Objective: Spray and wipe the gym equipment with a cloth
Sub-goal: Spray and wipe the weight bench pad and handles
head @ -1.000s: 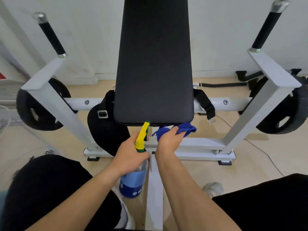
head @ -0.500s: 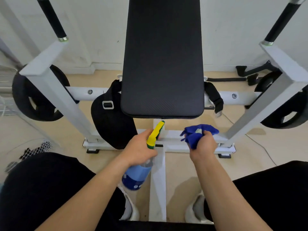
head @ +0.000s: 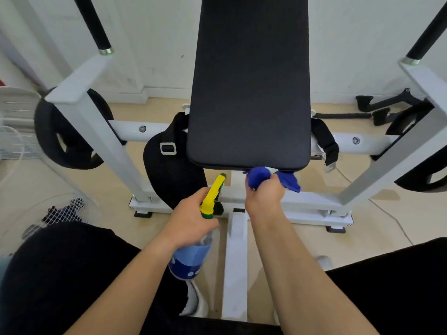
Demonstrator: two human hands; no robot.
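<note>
Blue cloth (head: 258, 176), bunched, lower centre of frame, pressed to the near edge of the black padded bench (head: 249, 93); right hand (head: 264, 197) curled tight round it. Left hand (head: 191, 221) grips the spray bottle (head: 191, 259) by the neck: clear blue body, yellow-green trigger head, dark blue label with white marks, unreadable. White frame (head: 235, 262) below.

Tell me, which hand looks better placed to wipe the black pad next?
Probably the right. The right hand grips the blue cloth, bunched just at the near edge of the black pad. The left hand holds the spray bottle, lower down, and has no cloth.
</note>
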